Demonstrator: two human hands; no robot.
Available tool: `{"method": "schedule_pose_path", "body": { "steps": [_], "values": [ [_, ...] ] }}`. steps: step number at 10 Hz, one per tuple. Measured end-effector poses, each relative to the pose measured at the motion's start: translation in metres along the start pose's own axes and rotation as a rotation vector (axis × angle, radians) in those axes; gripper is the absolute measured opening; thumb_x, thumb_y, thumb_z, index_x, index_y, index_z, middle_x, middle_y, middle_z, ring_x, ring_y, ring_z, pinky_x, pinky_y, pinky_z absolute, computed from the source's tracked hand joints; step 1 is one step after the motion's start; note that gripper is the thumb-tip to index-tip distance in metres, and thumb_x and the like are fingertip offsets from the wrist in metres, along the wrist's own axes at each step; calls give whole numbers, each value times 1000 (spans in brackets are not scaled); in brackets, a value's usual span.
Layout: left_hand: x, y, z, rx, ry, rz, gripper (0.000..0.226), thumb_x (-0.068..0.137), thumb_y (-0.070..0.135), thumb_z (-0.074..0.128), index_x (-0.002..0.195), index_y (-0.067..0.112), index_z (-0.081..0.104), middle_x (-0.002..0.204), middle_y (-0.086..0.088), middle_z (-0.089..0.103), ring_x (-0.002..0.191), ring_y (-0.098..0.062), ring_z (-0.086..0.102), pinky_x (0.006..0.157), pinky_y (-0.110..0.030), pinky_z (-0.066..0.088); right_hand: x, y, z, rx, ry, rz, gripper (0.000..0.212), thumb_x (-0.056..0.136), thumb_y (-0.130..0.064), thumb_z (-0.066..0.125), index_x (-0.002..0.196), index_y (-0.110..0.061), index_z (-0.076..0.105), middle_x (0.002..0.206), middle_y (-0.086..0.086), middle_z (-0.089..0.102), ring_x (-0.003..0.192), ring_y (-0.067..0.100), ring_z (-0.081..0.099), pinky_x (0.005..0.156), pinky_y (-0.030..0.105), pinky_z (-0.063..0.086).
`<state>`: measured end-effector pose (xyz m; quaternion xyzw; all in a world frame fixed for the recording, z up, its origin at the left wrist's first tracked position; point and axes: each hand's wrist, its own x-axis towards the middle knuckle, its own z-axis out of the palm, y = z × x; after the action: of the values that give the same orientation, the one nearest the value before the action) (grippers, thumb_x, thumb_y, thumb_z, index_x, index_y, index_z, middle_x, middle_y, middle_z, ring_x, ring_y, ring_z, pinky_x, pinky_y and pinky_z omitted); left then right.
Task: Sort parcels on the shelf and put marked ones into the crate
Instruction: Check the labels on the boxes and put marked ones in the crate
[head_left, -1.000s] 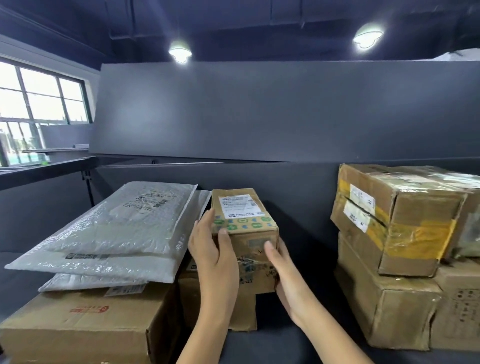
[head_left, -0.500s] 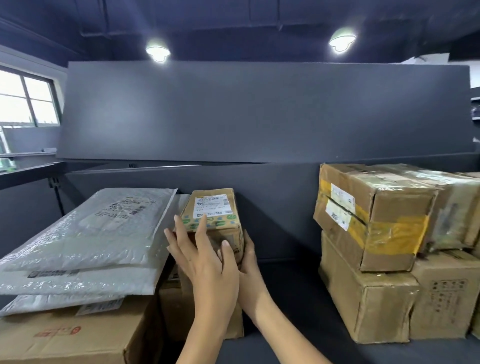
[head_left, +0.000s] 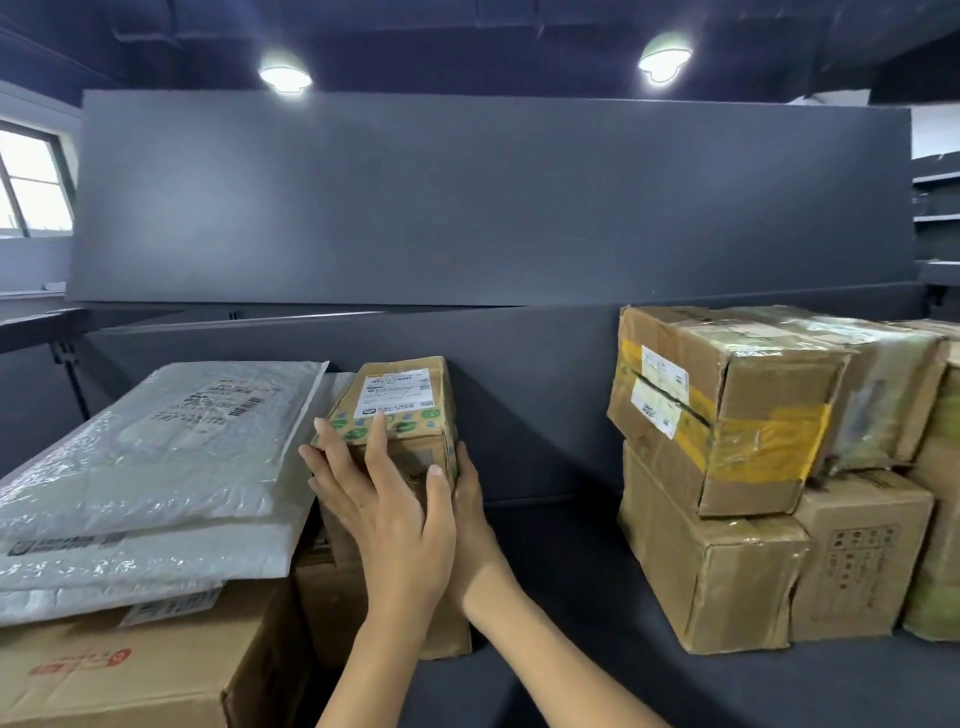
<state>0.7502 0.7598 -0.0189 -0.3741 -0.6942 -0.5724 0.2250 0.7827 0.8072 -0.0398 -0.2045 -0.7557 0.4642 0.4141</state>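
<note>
Nearest the camera, both forearms reach up and forward from the bottom edge. The left hand (head_left: 387, 525) lies flat against the near face of the small parcel (head_left: 402, 415), its fingers straight and spread, with the index fingertip over the top edge and the thumb standing along the face's right corner. It presses the parcel rather than curling round it. The right hand (head_left: 470, 499) sits just behind and right of the left, partly hidden by it. What shows of its fingers lies straight along the parcel's right side, touching it.

The small parcel is brown cardboard with a white label (head_left: 397, 392) on top and a band of green round marks below the label. It sits between the two hands, on top of a plain lower carton (head_left: 441, 642), which stands on the dark shelf (head_left: 571, 654) directly under the hands.

Just left of the left hand, white padded mailers (head_left: 156, 457) are stacked on a large carton (head_left: 130, 675), and the top mailer's edge touches the parcel's left side. Well to the right of the right hand stands a pile of cartons: a yellow-taped carton (head_left: 727, 410) on a bigger brown carton (head_left: 711, 571), with a printed carton (head_left: 862, 551) beside it.

Beyond the hands rises a dark back panel (head_left: 467, 208), and two ceiling lamps (head_left: 285, 75) glow above it.
</note>
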Motion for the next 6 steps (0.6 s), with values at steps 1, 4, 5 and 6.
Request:
{"method": "schedule_pose_path", "body": {
  "steps": [1,4,5,6],
  "values": [
    [-2,8,-4,-46,14,-39,70,82,40,37,146,14,26,159,-11,-14,145,-24,-20,113,-27,-20,-5,11,-4,80,-68,134,87,68,-83,41,143,-41,31,147,-5,43,135,15,41,112,41,33],
    [-40,64,29,-379,-26,173,69,83,39,44,143,13,23,152,6,-4,146,-16,-13,118,-21,-3,-47,-8,-110,-287,710,-387,64,78,-33,64,135,-27,36,135,-12,31,132,2,32,107,12,28],
    [-55,76,44,-462,-100,68,73,78,44,44,141,10,34,143,26,-3,142,-7,-6,111,-6,0,-43,-17,-166,-214,1002,-292,86,73,-25,77,141,-23,24,139,-9,19,136,11,26,111,18,25],
    [-66,79,56,-481,-158,35,75,74,46,43,139,11,37,142,27,-2,141,-10,0,109,-10,5,-33,-15,-211,-180,999,-65,115,62,-38,83,146,-29,5,152,1,6,142,20,14,113,41,26]
  ]
}}
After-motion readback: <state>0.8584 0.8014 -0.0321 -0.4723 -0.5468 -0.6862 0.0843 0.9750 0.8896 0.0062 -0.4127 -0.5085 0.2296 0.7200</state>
